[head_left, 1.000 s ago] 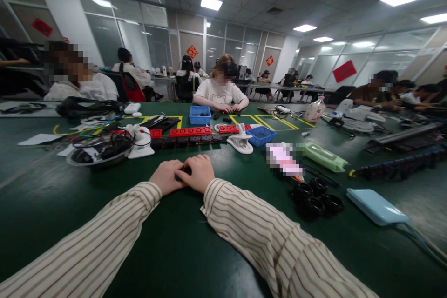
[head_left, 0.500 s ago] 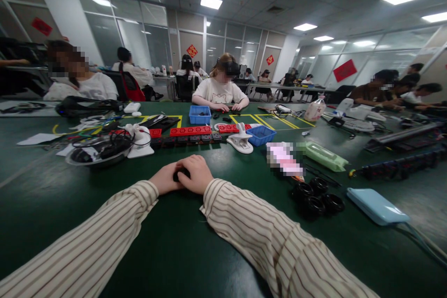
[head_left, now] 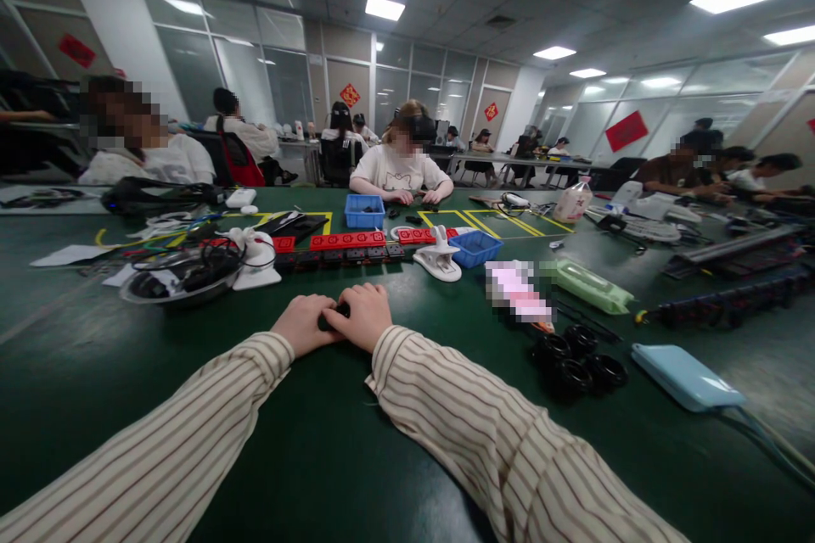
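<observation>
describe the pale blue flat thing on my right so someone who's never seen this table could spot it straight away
On the green table, look along its right side, beyond the striped right sleeve. Just past the cluster of black rings lies the pale blue flat case, with a cable running from its near end. It is the only light blue slab there; the two blue things farther back are open bins.
</observation>
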Demonstrator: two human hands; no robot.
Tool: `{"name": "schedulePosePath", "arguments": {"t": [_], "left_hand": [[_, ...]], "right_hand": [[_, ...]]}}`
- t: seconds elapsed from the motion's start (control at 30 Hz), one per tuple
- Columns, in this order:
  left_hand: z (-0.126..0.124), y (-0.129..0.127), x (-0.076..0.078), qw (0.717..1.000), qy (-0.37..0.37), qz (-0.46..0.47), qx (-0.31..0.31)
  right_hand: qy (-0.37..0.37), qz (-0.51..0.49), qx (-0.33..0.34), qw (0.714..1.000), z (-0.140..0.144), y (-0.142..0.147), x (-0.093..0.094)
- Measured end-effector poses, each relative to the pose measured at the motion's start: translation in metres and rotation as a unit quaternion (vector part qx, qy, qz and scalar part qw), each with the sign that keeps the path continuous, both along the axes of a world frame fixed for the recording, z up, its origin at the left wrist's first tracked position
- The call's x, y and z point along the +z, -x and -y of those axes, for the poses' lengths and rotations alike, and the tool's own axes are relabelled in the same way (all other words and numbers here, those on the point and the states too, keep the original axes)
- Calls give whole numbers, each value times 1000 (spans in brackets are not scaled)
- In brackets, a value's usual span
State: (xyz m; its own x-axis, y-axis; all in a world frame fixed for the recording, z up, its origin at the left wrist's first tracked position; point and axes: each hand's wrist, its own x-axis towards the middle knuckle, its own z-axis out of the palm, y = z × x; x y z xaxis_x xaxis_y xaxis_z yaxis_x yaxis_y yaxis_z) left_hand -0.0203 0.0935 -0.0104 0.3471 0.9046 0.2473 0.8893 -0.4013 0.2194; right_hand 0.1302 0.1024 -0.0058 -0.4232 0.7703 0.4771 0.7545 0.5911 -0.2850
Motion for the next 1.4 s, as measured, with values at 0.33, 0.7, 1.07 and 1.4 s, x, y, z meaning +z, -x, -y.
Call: {"name": "schedulePosePath", "arguments": {"t": [0.33,0.7,1.07,1.4], "left_hand": [[-7,10,-11,995,29,72,-69],[-1,2,-5,995,51,82,-33],[-3,2,-5,996,26,74,-39],[-6,6,-8,989,71,111,-67]], "right_hand": [[-6,-36,96,995,0,-3,2],[-25,-23,34,999,2,-8,9],[13,-8,35,999,0,-3,6],[-11,-13,143,990,0,-6,3]]}}
